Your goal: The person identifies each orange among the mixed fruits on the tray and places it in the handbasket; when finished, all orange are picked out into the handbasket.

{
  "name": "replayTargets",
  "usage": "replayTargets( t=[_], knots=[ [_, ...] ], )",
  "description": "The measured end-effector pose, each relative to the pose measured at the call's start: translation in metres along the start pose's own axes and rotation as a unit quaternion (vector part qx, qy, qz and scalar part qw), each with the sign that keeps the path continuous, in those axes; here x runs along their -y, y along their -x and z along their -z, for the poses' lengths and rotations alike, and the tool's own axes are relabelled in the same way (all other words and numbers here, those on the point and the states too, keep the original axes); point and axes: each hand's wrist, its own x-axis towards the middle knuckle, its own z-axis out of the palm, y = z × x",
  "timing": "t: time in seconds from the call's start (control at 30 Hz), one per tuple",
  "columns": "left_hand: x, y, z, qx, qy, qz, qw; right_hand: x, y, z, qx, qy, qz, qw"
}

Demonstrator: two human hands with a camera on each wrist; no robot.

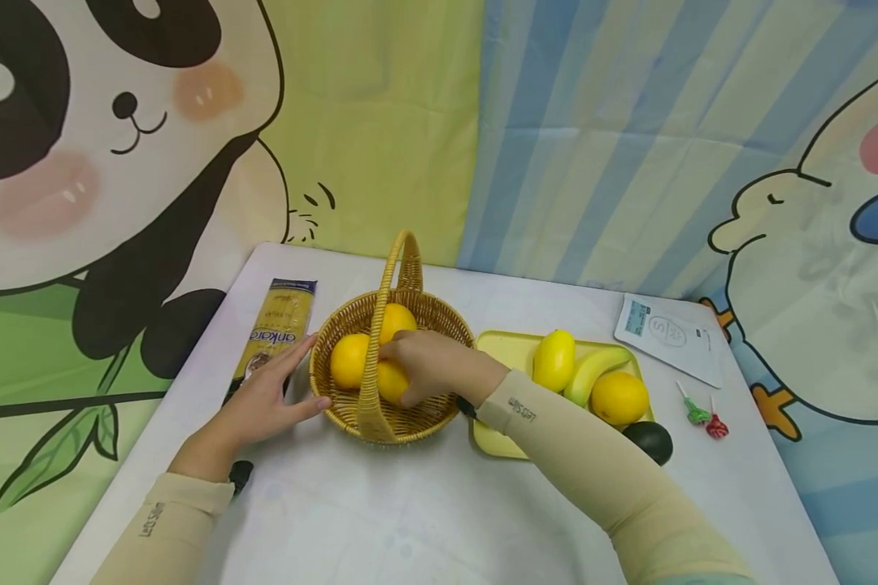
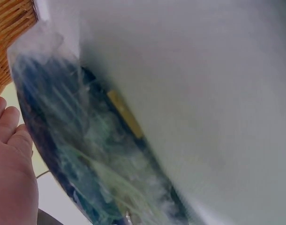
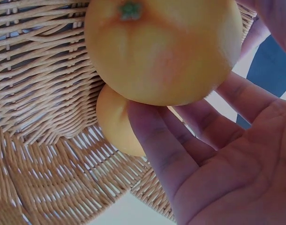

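Note:
A wicker basket [image 1: 439,321] with a tall handle holds several oranges. My right hand [image 1: 435,363] reaches into it past the handle and grips one orange [image 1: 393,382]. Seen from the right wrist, the fingers and thumb curve around that orange [image 3: 164,51], its green stem end showing; a second orange [image 3: 116,124] lies behind. My left hand [image 1: 267,402] has its fingers extended at the basket's left rim, thumb near the front wall; whether it presses the rim I cannot tell. Under that hand lies a plastic pasta pack [image 1: 281,313], partly covered by it.
To the right of the basket sits a yellow tray [image 1: 499,345] with a yellow mango-like fruit [image 1: 554,361], a banana [image 1: 593,374] and an orange [image 1: 619,398]. A dark avocado [image 1: 649,443] is at its corner. Farther right are a white pouch [image 1: 669,337] and two lollipops [image 1: 706,418].

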Motion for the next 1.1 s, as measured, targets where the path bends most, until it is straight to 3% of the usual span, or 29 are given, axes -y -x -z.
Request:
replayTargets(
  t=[0.8, 1.1],
  knots=[
    [0.0019, -0.0014, -0.0014, -0.001, -0.001, -0.004, 1.0000, 0.0043, -0.0021, -0.0038, 0.005, 0.004, -0.006, 1.0000],
    [0.0008, -0.0002, -0.0008, 0.002, -0.001, 0.006, 1.0000, 0.0014, 0.0012, 0.0001, 0.000, -0.022, 0.015, 0.9996]
  ],
)
